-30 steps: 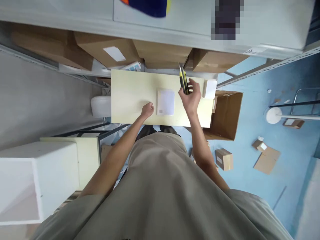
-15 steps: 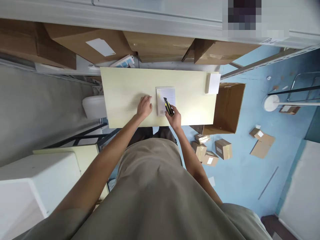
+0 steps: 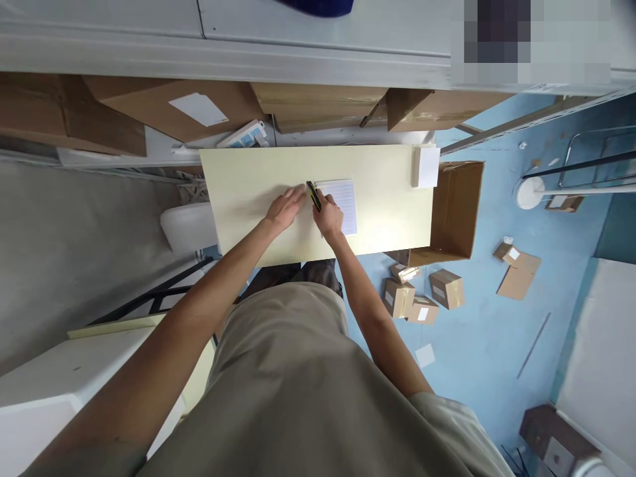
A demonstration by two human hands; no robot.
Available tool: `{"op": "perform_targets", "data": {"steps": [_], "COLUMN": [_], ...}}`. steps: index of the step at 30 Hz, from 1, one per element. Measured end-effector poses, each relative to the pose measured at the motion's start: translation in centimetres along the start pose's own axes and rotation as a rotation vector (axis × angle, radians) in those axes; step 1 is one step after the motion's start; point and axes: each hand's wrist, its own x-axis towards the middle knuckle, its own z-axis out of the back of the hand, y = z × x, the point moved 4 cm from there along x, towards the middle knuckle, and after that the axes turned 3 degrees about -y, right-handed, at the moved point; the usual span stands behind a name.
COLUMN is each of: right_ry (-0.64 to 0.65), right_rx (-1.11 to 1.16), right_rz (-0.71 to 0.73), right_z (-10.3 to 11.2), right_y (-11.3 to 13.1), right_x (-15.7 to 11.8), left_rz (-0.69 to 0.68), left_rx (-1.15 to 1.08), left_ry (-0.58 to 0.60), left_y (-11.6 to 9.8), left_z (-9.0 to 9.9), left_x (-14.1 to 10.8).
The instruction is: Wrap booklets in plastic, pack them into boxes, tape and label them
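Grey-brown short-sleeved shirt [image 3: 298, 384], dark trousers [image 3: 320, 273] — possibly black

Cutter [image 3: 315, 197] in right grip [image 3: 328, 216] at lined pad [image 3: 346, 205]; left grip [image 3: 285, 208] nearby

Bright table [image 3: 390, 209], soft shadow beside the left hand [image 3: 285, 209]; edges stretched; 1 upper-right patch [image 3: 531, 41] pixelated.

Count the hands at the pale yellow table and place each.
2. The left hand is left of the lined pad; the right hand grips the cutter near the pad's left edge. No others show.
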Motion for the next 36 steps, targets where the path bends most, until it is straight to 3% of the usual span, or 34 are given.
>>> {"op": "perform_targets", "data": {"steps": [8, 17, 29, 36], "right_ry": [0.038, 0.103, 0.244, 0.282], "right_rx": [-0.151, -0.210, -0.231, -0.129], "right_rz": [-0.041, -0.088, -0.125, -0.174], "right_z": [-0.4, -1.3, -2.7, -1.5], "right_y": [1.0, 0.7, -2.0, -5.1], "right_x": [-1.7, -6.0, -15.1, -20.8], "left_rz": [-0.017, -0.012, 0.001, 0.025], "left_rx": [-0.005, 0.036, 0.062, -0.073], "left_ry": [-0.003, 0.029, 0.060, 0.009], "left_y": [0.0, -0.7, -0.9, -1.0], "left_z": [0.6, 1.1, 0.1, -0.6], "left_x": [0.1, 0.0, 0.0, -0.3]}}
